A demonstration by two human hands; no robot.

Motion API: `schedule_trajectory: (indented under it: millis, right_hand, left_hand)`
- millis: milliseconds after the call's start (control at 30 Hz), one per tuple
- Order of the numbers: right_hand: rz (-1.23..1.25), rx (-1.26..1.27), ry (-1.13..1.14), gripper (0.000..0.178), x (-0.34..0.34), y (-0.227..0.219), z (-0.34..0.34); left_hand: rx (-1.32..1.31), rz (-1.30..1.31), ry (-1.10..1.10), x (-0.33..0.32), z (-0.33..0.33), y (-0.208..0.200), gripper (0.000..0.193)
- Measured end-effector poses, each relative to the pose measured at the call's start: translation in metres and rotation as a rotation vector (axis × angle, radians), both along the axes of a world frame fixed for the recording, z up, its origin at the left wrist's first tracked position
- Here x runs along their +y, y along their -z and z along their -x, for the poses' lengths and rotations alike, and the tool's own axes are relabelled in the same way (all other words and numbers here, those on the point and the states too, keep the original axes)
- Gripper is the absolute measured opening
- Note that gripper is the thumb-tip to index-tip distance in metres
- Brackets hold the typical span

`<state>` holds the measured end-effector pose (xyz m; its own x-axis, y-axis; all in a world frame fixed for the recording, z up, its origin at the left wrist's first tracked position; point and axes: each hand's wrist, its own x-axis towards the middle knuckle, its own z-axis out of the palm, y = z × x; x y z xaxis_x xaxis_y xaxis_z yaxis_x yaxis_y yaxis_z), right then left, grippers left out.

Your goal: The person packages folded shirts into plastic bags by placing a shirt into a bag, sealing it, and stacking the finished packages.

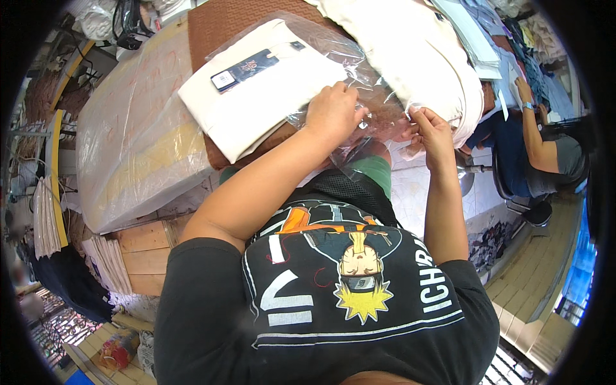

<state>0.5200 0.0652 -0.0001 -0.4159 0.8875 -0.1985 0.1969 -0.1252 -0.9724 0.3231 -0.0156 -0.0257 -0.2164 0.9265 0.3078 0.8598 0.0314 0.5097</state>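
- Risk: the thin clear plastic bag (333,64) could tear or crease at its open end, since both hands pull on the film there; the folded cream garment (256,96) inside, with its dark tag (244,70), might slide askew toward the near edge of the bench (218,29)
- Left hand (330,115): fingers curled shut, pressing the bag's mouth down at the bench's near edge
- Right hand (433,131): fingertips pinched closed on the film's edge, just beside a stack of cream cloth (423,51)
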Motion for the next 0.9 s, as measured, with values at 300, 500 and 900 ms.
schedule_trajectory:
  millis: [300, 500, 900]
  right_hand:
    - [-0.073, -0.01, -0.001, 0.02, -0.009, -0.028, 0.004]
    - [-0.041, 0.177, -0.205, 0.02, -0.025, -0.048, 0.038]
    - [-1.203, 0.018, -0.75, 0.039, -0.085, -0.046, 0.165]
  left_hand:
    - [-0.374, -0.037, -0.128, 0.006, 0.034, -0.016, 0.015]
    - [-0.557, -0.243, -0.299, -0.008, 0.141, -0.105, 0.024]
    - [0.844, -0.526, -0.318, -0.141, 0.218, -0.245, 0.015]
